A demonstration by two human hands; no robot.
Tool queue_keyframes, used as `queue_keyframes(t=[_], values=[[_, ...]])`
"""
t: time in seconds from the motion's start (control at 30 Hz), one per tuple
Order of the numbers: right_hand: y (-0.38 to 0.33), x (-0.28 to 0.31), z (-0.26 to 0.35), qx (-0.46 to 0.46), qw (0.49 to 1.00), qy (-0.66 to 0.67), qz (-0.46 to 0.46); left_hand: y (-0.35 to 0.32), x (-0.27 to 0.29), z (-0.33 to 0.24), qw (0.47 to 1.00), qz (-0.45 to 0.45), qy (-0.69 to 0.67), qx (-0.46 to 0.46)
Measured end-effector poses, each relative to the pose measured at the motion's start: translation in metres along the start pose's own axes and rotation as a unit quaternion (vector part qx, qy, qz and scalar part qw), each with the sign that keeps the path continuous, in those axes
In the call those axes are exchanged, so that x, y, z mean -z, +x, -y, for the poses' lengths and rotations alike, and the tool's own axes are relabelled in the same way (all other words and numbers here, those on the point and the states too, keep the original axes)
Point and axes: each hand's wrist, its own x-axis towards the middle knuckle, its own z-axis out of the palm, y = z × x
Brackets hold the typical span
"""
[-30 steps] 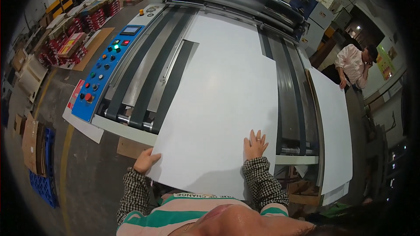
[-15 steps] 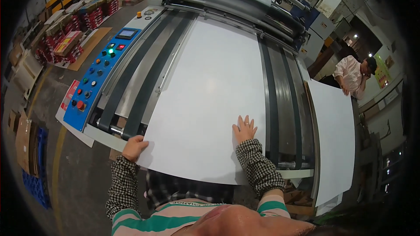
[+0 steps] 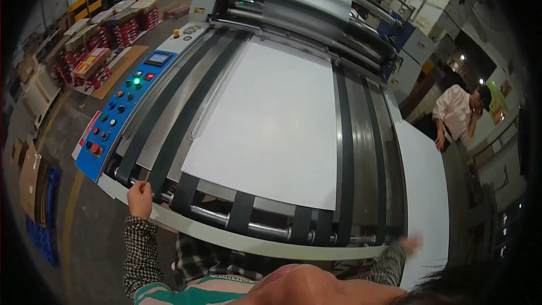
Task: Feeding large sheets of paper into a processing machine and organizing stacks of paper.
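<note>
A large white sheet (image 3: 265,118) lies flat on the black belts (image 3: 345,135) of a feeding machine, well away from both hands. My left hand (image 3: 139,199) rests against the machine's pale front rail (image 3: 254,243) at its left end, fingers curled and holding nothing I can make out. My right hand (image 3: 409,244) is blurred, with fingers spread. It reaches out low on the right to the near edge of a stack of white sheets (image 3: 426,192) beside the machine.
A blue control panel (image 3: 121,116) with coloured buttons runs along the machine's left side. Rollers (image 3: 305,0) close off the far end. A person in a pink shirt (image 3: 456,116) stands at the right. Stacked cartons and pallets (image 3: 90,51) line the floor on the left.
Both hands have let go of the sheet, which has travelled up the belts away from me. My left hand drew back to the front rail and my right hand swung right to the stack.
</note>
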Motion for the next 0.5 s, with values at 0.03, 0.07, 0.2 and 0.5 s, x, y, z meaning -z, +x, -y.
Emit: queue_keyframes(t=[0.03, 0.07, 0.2, 0.5], values=[[-0.005, 0.015, -0.02, -0.042, 0.994, -0.016, 0.098, 0.0, -0.001, 0.009, 0.999, 0.0, 0.025, -0.024], [-0.012, 0.029, -0.032, -0.088, 0.977, -0.035, 0.192, 0.001, -0.009, 0.022, 0.998, 0.004, 0.047, -0.046], [-0.043, 0.035, 0.0, 0.045, 0.983, 0.031, 0.176, -0.043, -0.085, -0.051, 0.979, 0.122, 0.07, -0.145], [-0.306, 0.106, 0.206, 0.304, 0.676, 0.65, 0.169, -0.18, -0.188, -0.08, 0.78, 0.575, 0.114, -0.221]])
